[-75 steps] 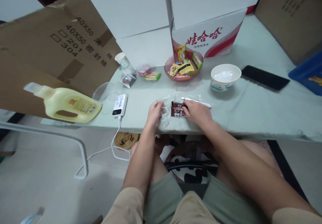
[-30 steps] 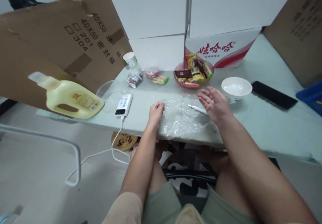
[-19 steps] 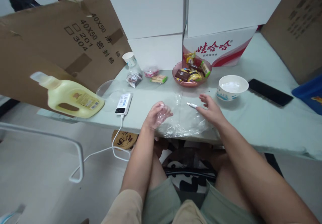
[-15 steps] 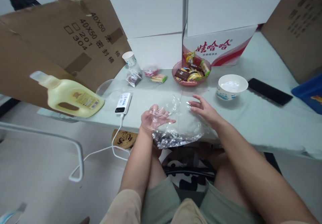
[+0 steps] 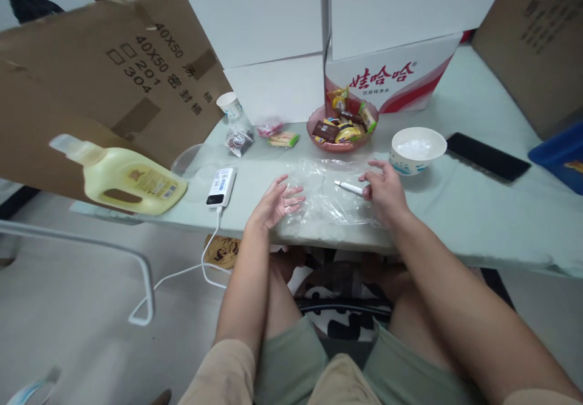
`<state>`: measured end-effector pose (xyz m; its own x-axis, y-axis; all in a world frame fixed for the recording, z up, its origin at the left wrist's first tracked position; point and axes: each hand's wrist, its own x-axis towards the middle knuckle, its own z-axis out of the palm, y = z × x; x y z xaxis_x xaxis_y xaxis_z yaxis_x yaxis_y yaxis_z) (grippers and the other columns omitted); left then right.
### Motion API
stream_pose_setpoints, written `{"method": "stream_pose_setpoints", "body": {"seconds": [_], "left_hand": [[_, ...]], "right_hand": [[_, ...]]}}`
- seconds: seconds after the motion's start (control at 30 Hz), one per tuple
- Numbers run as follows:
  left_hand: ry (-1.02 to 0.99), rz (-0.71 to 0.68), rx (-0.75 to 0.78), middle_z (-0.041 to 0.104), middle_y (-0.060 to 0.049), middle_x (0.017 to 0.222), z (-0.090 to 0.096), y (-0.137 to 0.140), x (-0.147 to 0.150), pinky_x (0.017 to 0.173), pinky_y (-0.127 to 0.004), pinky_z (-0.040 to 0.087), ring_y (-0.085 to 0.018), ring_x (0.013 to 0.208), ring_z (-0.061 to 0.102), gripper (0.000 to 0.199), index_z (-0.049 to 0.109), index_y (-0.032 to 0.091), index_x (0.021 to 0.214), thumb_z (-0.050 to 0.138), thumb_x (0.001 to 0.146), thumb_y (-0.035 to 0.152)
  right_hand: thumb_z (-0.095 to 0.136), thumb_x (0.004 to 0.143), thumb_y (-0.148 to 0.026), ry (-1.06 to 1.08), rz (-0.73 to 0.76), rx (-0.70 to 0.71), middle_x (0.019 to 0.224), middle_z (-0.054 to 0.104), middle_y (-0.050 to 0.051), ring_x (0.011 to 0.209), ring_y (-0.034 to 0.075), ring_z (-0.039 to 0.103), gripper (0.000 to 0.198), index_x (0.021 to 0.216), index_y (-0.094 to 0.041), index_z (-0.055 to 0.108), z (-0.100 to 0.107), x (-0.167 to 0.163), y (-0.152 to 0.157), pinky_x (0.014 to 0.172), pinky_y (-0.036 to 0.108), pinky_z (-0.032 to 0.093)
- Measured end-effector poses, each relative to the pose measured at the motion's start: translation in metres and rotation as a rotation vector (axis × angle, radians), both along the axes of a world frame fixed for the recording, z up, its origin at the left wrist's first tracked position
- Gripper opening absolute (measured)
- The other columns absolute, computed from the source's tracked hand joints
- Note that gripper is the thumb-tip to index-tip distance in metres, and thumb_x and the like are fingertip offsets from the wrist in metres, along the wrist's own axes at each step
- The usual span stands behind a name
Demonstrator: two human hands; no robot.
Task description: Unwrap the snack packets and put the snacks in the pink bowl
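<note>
A clear plastic bag point(image 5: 314, 189) lies crumpled and flattened on the table near its front edge. At its left side is my left hand point(image 5: 276, 203), open with the fingers spread apart and the fingertips over the bag's edge. My right hand point(image 5: 387, 192) is closed around a slim white pen-shaped tool point(image 5: 350, 187), whose narrow tip points left above the bag. Whether that tip is a blade or a pen point is too small to tell. Just behind my right hand stands a white paper bowl point(image 5: 416, 150).
Behind the bag, a pink bowl point(image 5: 342, 146) holds wrapped snacks. Left of it lie packaged snacks point(image 5: 283, 139), a paper cup point(image 5: 230, 105) and a white power bank point(image 5: 221, 187) with a cable. A yellow detergent bottle point(image 5: 134, 180) lies far left; a black phone point(image 5: 487, 157) lies right.
The plastic bag, earlier lifted and puffed over the table edge, now lies flat on the table. My left hand has opened off it. My right hand has moved right, and the white tool shows more.
</note>
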<state>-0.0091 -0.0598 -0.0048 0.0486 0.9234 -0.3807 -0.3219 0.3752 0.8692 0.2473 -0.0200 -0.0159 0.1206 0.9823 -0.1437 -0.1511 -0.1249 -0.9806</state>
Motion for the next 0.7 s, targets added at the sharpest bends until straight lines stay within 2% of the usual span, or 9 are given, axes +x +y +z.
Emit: {"method": "stream_pose_setpoints", "body": {"seconds": [0.1, 0.2, 0.3, 0.37, 0.47, 0.5, 0.57, 0.63, 0.7], "left_hand": [[0.148, 0.082, 0.013, 0.071, -0.004, 0.081, -0.003, 0.002, 0.003, 0.052, -0.019, 0.048, -0.014, 0.062, 0.067, 0.058, 0.049, 0.020, 0.113, 0.080, 0.064, 0.024], [0.191, 0.247, 0.120, 0.068, 0.001, 0.072, -0.005, 0.007, 0.004, 0.045, -0.014, 0.040, -0.007, 0.051, 0.059, 0.048, 0.050, 0.019, 0.107, 0.076, 0.067, 0.021], [0.156, 0.357, 0.256, 0.067, 0.003, 0.073, -0.006, 0.009, 0.002, 0.048, -0.014, 0.042, -0.006, 0.052, 0.058, 0.054, 0.046, 0.024, 0.114, 0.076, 0.069, 0.027], [0.121, 0.337, 0.318, 0.068, 0.002, 0.084, -0.006, 0.008, 0.001, 0.057, -0.018, 0.049, -0.009, 0.064, 0.064, 0.062, 0.043, 0.029, 0.123, 0.077, 0.070, 0.033], [0.085, 0.166, 0.358, 0.063, -0.003, 0.120, -0.009, 0.003, 0.003, 0.073, -0.028, 0.056, -0.017, 0.091, 0.069, 0.085, 0.031, 0.042, 0.138, 0.080, 0.069, 0.035], [0.104, 0.106, 0.355, 0.058, -0.004, 0.132, -0.010, 0.002, 0.004, 0.073, -0.029, 0.056, -0.018, 0.093, 0.069, 0.094, 0.026, 0.046, 0.142, 0.081, 0.067, 0.033], [0.194, 0.053, 0.347, 0.048, -0.007, 0.144, -0.013, 0.000, 0.007, 0.065, -0.025, 0.055, -0.016, 0.085, 0.068, 0.104, 0.020, 0.049, 0.146, 0.083, 0.066, 0.028], [0.275, 0.096, 0.346, 0.048, -0.008, 0.145, -0.015, 0.000, 0.010, 0.054, -0.020, 0.050, -0.011, 0.070, 0.065, 0.104, 0.020, 0.048, 0.148, 0.082, 0.067, 0.025], [0.310, 0.175, 0.342, 0.054, -0.008, 0.140, -0.016, 0.002, 0.010, 0.048, -0.019, 0.044, -0.007, 0.058, 0.057, 0.102, 0.021, 0.045, 0.149, 0.080, 0.069, 0.024]], "right_hand": [[0.053, 0.076, -0.030, 0.013, -0.027, -0.057, 0.067, 0.061, -0.005, 0.036, 0.007, 0.044, 0.029, 0.103, -0.022, 0.049, 0.003, 0.003, 0.001, 0.033, 0.017, 0.030], [0.056, 0.079, -0.031, -0.006, -0.040, -0.128, 0.058, 0.059, -0.006, 0.033, 0.007, 0.040, 0.022, 0.098, -0.021, 0.052, 0.006, 0.006, 0.002, 0.031, 0.017, 0.026], [0.061, 0.078, -0.032, 0.032, -0.034, -0.191, 0.052, 0.055, -0.007, 0.033, 0.007, 0.040, 0.024, 0.098, -0.020, 0.053, 0.007, 0.009, 0.003, 0.031, 0.015, 0.022], [0.064, 0.076, -0.035, 0.140, -0.004, -0.187, 0.055, 0.056, -0.006, 0.038, 0.008, 0.046, 0.032, 0.102, -0.021, 0.053, 0.006, 0.012, 0.003, 0.033, 0.014, 0.027], [0.068, 0.073, -0.041, 0.279, 0.077, -0.072, 0.085, 0.068, -0.001, 0.066, 0.012, 0.066, 0.054, 0.121, -0.028, 0.047, 0.004, 0.014, 0.003, 0.051, 0.018, 0.049], [0.069, 0.072, -0.042, 0.270, 0.121, -0.024, 0.102, 0.069, 0.002, 0.080, 0.014, 0.069, 0.065, 0.130, -0.033, 0.041, 0.004, 0.014, 0.002, 0.059, 0.022, 0.054], [0.070, 0.072, -0.044, 0.169, 0.230, 0.049, 0.133, 0.058, 0.005, 0.096, 0.020, 0.068, 0.086, 0.144, -0.043, 0.024, 0.003, 0.014, -0.001, 0.066, 0.029, 0.057], [0.068, 0.074, -0.043, 0.031, 0.329, 0.072, 0.146, 0.046, 0.007, 0.093, 0.022, 0.069, 0.099, 0.150, -0.048, 0.006, -0.001, 0.012, -0.005, 0.060, 0.031, 0.058], [0.065, 0.077, -0.041, -0.081, 0.371, 0.064, 0.149, 0.043, 0.010, 0.079, 0.020, 0.069, 0.102, 0.152, -0.047, -0.002, -0.005, 0.011, -0.007, 0.047, 0.028, 0.053]]}}
